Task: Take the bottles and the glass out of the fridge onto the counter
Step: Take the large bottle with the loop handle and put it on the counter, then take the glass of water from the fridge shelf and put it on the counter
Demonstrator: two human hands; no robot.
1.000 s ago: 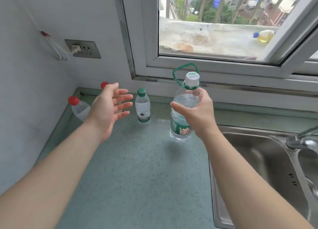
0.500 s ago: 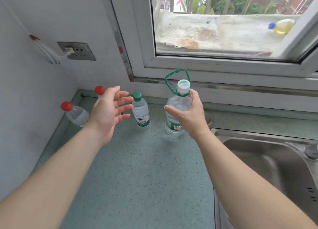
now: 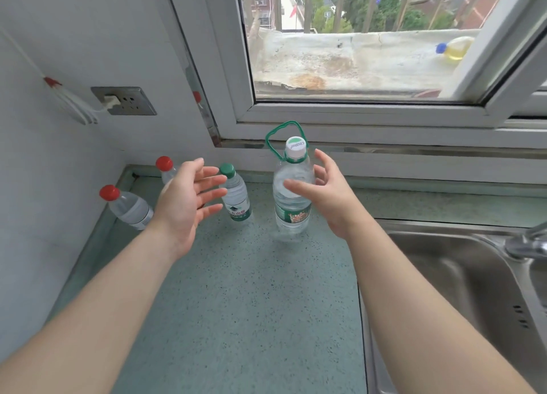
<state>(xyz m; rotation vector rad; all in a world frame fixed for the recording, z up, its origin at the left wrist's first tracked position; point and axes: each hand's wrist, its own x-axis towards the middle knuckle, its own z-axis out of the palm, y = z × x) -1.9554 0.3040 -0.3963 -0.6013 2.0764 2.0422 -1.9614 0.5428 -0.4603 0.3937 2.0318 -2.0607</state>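
A large clear bottle (image 3: 291, 207) with a white cap and a green carry loop stands upright on the grey-green counter (image 3: 242, 304). My right hand (image 3: 328, 195) is just to its right, fingers spread and off the bottle. A small green-capped bottle (image 3: 236, 196) stands to its left. Two red-capped bottles stand near the back left corner, one (image 3: 128, 205) by the wall and one (image 3: 165, 168) partly hidden behind my left hand (image 3: 186, 204). My left hand hovers with straight fingers and holds nothing. No glass or fridge is in view.
A steel sink (image 3: 461, 290) with a tap (image 3: 529, 239) lies at the right. A window frame (image 3: 370, 118) runs along the back wall. On the left wall a socket (image 3: 124, 100) holds a plug with white cables.
My right hand has let go of the large bottle, which now stands on the counter. The left hand stays hovering with fingers spread.
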